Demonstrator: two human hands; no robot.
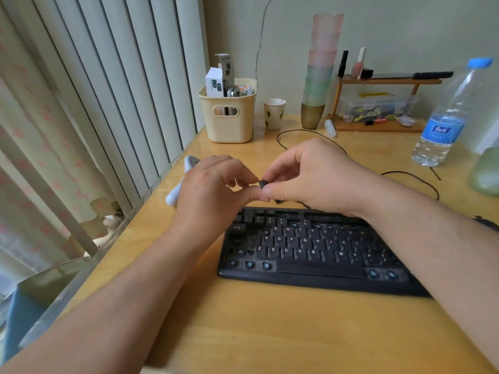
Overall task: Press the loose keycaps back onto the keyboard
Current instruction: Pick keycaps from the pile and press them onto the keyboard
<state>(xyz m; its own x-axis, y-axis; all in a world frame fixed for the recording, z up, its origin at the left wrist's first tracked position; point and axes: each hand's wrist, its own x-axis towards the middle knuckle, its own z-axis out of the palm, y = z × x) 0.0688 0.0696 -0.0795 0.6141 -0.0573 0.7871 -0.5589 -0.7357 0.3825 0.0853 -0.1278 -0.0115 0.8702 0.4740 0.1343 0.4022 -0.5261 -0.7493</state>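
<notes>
A black keyboard (310, 255) lies on the wooden desk, with several bare switch posts showing along its left side, bottom row and top rows. Just above its far edge, my left hand (213, 190) and my right hand (313, 176) meet. A small black keycap (262, 184) is pinched between the fingertips of both hands, held in the air over the desk behind the keyboard. My right forearm crosses over the keyboard's right end and hides it. More dark loose pieces (279, 201) lie under my right hand, mostly hidden.
A white object (179, 184) lies behind my left hand. At the back stand a cream basket (229, 117), a paper cup (274, 113), stacked cups (320, 74) and a wooden rack (378, 103). A water bottle (448, 114) is at right. A black cable (305, 132) loops across the desk.
</notes>
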